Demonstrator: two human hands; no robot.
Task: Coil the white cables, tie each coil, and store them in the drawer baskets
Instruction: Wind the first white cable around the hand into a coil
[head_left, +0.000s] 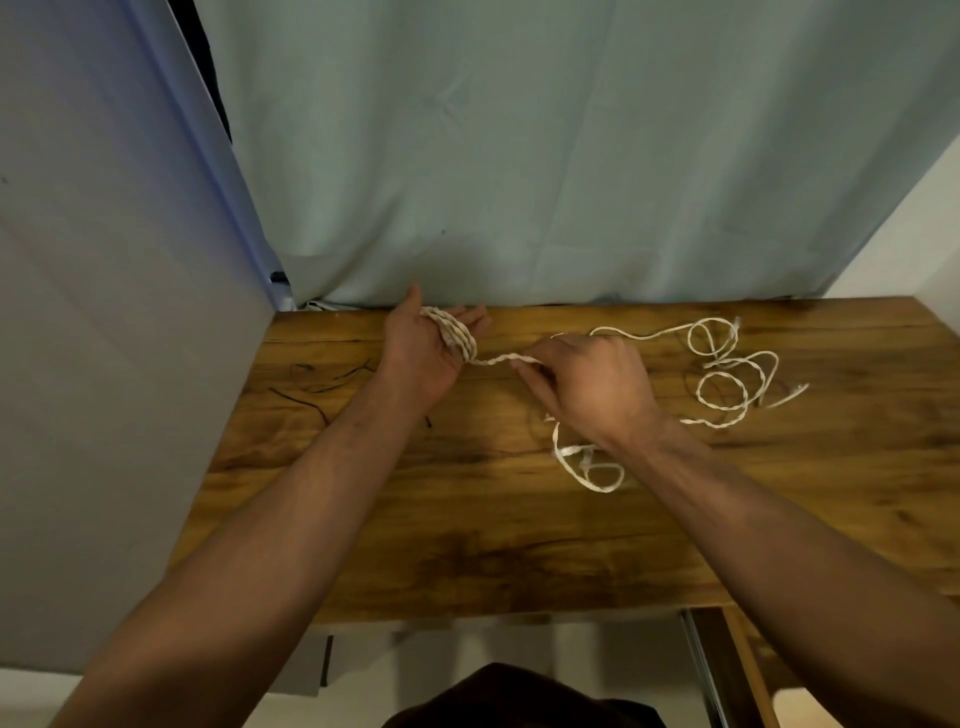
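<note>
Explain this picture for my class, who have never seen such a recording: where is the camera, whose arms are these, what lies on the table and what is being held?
There is no machine here. A person works with bare hands, and one wide camera worn on their head looks down, so the arms reach in from below. The left hand has a coil of twisted white cable wound round its straight fingers. The right hand pinches the strand that leads from the coil. More twisted cable lies in loose loops on the wooden table, and a flat white cable lies nearer the person. A pale curtain hangs behind.
</note>
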